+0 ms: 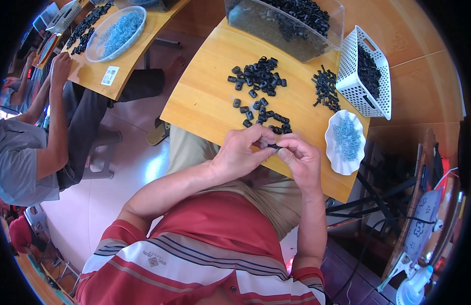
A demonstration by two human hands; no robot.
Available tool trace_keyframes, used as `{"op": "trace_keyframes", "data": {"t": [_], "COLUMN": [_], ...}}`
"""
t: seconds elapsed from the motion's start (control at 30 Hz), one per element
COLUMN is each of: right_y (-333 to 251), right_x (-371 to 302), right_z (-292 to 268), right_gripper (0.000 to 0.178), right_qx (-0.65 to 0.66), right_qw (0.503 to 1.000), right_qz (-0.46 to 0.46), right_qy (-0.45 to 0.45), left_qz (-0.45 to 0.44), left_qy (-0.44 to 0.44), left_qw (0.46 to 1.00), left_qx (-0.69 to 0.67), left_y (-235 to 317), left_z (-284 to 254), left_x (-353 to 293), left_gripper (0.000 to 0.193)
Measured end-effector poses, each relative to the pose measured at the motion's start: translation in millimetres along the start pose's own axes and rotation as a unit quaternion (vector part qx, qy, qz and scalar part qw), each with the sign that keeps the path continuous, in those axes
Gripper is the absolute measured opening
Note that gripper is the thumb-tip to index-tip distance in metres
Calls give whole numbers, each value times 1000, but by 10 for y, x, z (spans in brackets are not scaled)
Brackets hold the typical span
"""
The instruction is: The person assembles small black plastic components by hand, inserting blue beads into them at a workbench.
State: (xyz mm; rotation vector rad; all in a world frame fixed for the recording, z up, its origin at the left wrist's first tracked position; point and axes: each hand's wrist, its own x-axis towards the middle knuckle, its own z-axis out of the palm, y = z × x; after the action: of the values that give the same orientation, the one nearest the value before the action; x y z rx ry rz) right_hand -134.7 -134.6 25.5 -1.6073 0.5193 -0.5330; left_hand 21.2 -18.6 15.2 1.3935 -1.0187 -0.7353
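My left hand [241,154] and my right hand [302,160] meet over the near edge of the wooden table [200,96]. Between their fingertips is a small black plastic part [274,146], pinched from both sides; the fingers partly hide it. Just beyond my hands lie loose short black barrel-shaped pieces [262,113], with a larger heap of the same pieces [261,75] farther back. To the right is a pile of thin black pins [325,87]. A white scalloped dish [331,152] beside my right hand holds tiny clear bluish pieces [347,138].
A clear bin [276,39] of black parts stands at the table's far side. Right of it, a white perforated basket [355,86] holds more black parts. At left, another person [29,152] sits by a second table [116,84] with a round clear tub [91,51]. A small fan [413,287] is lower right.
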Motion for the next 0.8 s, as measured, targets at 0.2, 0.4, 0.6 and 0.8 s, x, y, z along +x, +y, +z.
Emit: {"op": "trace_keyframes", "data": {"t": [0.2, 0.4, 0.6, 0.8], "right_y": [-9, -13, -45, -46], "right_x": [-19, -14, -7, -20], "right_z": [54, 74, 113, 115], "right_gripper": [13, 15, 14, 13], "right_qx": [175, 264, 280, 261], "right_qw": [977, 951, 950, 956], "right_qz": [117, 162, 141, 134], "right_qy": [14, 1, 14, 23], "left_qz": [107, 172, 141, 210], "left_qy": [26, 46, 32, 19], "left_qw": [992, 980, 985, 971], "left_qx": [55, 83, 90, 113], "left_y": [-60, -70, -9, -63], "left_z": [-15, -39, -63, -78], "left_x": [18, 39, 79, 104], "left_gripper": [24, 22, 25, 22]}}
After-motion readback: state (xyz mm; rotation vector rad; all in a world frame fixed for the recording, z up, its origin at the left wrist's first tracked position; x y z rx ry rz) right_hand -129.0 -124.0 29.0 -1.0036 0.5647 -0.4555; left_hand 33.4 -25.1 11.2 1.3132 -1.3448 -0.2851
